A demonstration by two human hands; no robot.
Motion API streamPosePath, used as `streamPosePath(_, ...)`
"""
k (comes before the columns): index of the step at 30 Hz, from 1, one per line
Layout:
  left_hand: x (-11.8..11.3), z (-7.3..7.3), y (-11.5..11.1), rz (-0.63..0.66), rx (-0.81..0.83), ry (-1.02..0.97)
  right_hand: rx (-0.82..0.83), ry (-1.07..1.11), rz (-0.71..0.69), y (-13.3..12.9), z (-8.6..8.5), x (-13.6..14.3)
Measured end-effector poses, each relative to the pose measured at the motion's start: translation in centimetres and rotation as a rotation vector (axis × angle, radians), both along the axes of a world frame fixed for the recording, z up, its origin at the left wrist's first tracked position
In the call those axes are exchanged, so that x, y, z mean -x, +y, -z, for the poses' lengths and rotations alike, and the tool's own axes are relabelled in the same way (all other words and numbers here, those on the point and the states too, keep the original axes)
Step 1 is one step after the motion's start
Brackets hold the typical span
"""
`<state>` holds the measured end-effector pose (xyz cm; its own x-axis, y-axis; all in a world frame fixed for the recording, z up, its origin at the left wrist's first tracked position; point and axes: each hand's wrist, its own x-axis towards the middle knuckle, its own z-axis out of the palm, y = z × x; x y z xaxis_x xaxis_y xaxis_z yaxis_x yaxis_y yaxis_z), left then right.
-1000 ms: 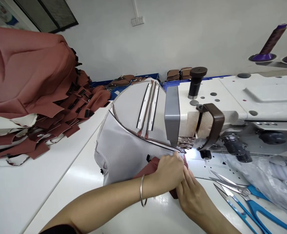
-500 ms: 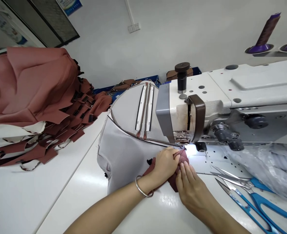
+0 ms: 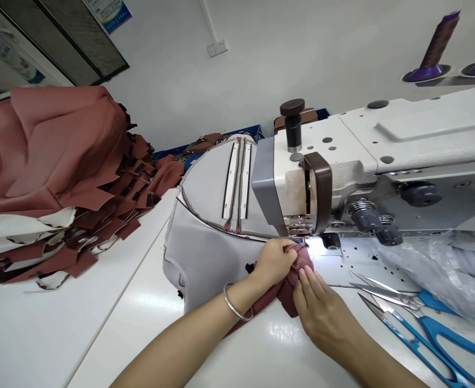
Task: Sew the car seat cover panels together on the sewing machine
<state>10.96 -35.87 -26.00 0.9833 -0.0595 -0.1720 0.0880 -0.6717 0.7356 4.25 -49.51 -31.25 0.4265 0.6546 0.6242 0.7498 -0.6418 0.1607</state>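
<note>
**Rust fabric bunched up right at the needle**

Rust-red fabric fold [image 3: 292, 280] sitting on the white bench [image 3: 100, 318], right under the sewing machine's [image 3: 342, 172] presser foot, in the lit patch near the bench's middle. Attached to a grey padded panel [image 3: 209, 237] that curves up and back toward the far edge, with two zipper strips [image 3: 237, 183] running down it.

Left hand [image 3: 273, 261] curled over the fold, fingers closed and pinching the red cloth, silver bangle [image 3: 235, 304] on the wrist. Right hand [image 3: 322, 310] lying flat just beside it, fingers stretched out and pressing on the fold's near edge, not gripping anything.

Blue-handled scissors [image 3: 419, 318] and a thread snip [image 3: 403, 337] lying toward the right near corner. Crinkly clear plastic bag [image 3: 443, 275] by the right edge, under the machine arm. Big heap of rust-red cut pieces [image 3: 60, 178] piled along the left edge. Purple thread cones [image 3: 435, 48] up on a stand behind the machine.
</note>
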Motion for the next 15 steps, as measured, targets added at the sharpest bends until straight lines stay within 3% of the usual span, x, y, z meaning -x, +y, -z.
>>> streamPosePath(6, -0.5, 0.0, 0.2, 0.027, 0.082, 0.030, 0.019, 0.007, 0.017, -0.1, 0.3, 0.0)
streamPosePath(12, 0.6, -0.1, -0.6, 0.015, -0.078, -0.051, -0.025, 0.008, -0.009, 0.0, -0.2, 0.0)
streamPosePath(15, 0.5, -0.1, -0.5, 0.024, -0.069, -0.030, -0.062, 0.030, -0.006, 0.1, -0.6, 0.0)
